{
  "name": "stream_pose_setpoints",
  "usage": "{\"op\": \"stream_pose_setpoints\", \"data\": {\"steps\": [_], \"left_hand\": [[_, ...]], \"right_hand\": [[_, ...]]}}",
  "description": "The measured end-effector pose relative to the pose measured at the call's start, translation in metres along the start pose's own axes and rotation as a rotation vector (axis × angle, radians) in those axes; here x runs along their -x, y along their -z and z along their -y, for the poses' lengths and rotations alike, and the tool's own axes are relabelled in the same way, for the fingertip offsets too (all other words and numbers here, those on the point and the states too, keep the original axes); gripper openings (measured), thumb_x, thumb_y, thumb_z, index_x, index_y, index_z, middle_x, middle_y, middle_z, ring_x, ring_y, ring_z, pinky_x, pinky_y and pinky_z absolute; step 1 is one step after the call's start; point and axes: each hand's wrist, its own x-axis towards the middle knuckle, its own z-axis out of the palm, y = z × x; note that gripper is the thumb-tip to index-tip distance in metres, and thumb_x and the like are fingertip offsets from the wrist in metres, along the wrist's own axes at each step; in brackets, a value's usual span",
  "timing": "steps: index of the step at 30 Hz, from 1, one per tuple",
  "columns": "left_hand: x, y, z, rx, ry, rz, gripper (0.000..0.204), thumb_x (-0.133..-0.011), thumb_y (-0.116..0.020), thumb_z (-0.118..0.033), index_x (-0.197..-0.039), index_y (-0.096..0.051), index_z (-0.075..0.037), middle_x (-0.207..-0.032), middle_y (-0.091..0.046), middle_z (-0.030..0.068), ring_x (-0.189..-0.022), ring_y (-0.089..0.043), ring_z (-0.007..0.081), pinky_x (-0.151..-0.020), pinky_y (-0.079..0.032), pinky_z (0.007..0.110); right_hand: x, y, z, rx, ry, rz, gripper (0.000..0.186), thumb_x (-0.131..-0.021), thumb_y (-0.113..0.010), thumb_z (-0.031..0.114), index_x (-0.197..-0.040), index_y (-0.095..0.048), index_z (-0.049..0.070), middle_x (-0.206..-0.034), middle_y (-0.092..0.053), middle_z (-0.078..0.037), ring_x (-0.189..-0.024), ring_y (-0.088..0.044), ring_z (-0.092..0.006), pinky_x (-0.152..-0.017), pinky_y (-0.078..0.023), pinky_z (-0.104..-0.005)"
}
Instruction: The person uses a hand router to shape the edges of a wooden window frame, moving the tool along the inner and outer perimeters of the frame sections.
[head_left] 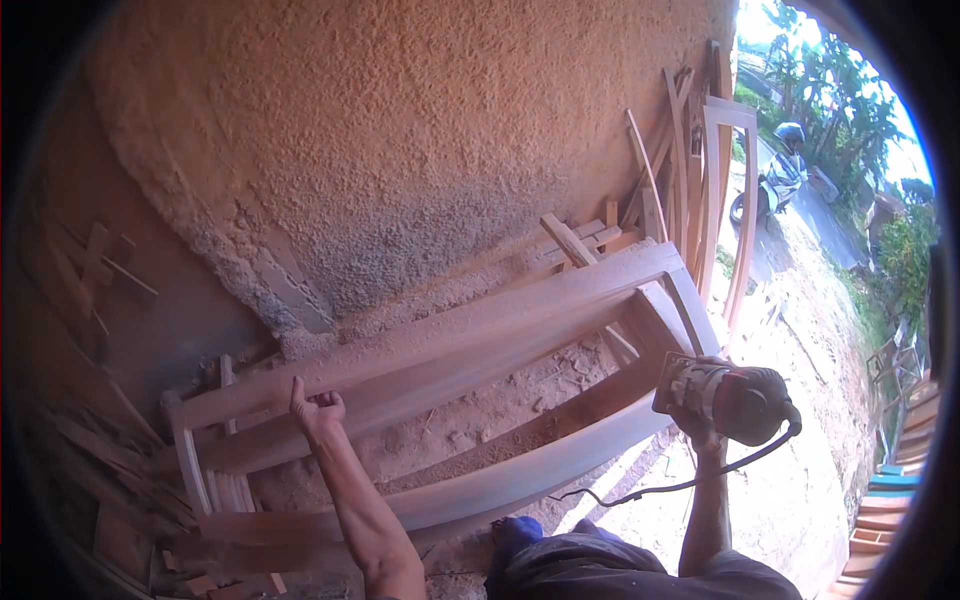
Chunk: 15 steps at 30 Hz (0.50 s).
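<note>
Nearby, the left hand (318,410) grips the wooden frame (440,345); the right hand (700,425) holds a router (722,395); offcuts (100,450) crowd left, wall (400,150) beyond.

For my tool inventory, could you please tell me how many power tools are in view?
1: a red and silver corded power tool, held in the right hand at the right end of the wooden frame. Others may be hidden.

**Bare wood, rough plaster**

The door frame (440,345) is bare, matt, reddish wood, sanded smooth. Behind the frame, the wall (400,130) is coarse, gritty plaster. The power tool (725,398) at the frame's end has a dusty plastic-looking body.
</note>
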Motion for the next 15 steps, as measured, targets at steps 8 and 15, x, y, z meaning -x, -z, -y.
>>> {"op": "stream_pose_setpoints", "data": {"steps": [8, 15], "left_hand": [[0.163, -0.062, 0.023, 0.082, -0.710, 0.368, 0.078, -0.090, -0.083, -0.034, -0.155, -0.045, -0.014, -0.146, -0.057, 0.0179, -0.136, -0.056, 0.0360, -0.118, -0.043, 0.059], [0.269, -0.059, -0.053, 0.058, -0.882, 0.513, 0.075, -0.095, -0.078, -0.036, -0.155, -0.043, -0.006, -0.151, -0.051, 0.0181, -0.138, -0.052, 0.0343, -0.120, -0.041, 0.050]], "right_hand": [[0.017, 0.101, -0.050, 0.033, -0.113, -0.227, 0.064, -0.065, -0.092, 0.025, -0.123, -0.069, 0.013, -0.119, -0.072, -0.006, -0.108, -0.069, -0.0239, -0.101, -0.050, -0.0413], [0.038, 0.202, -0.099, 0.044, -0.152, -0.318, 0.065, -0.065, -0.092, 0.024, -0.124, -0.068, 0.012, -0.120, -0.071, -0.006, -0.108, -0.068, -0.0236, -0.101, -0.051, -0.0410]]}}
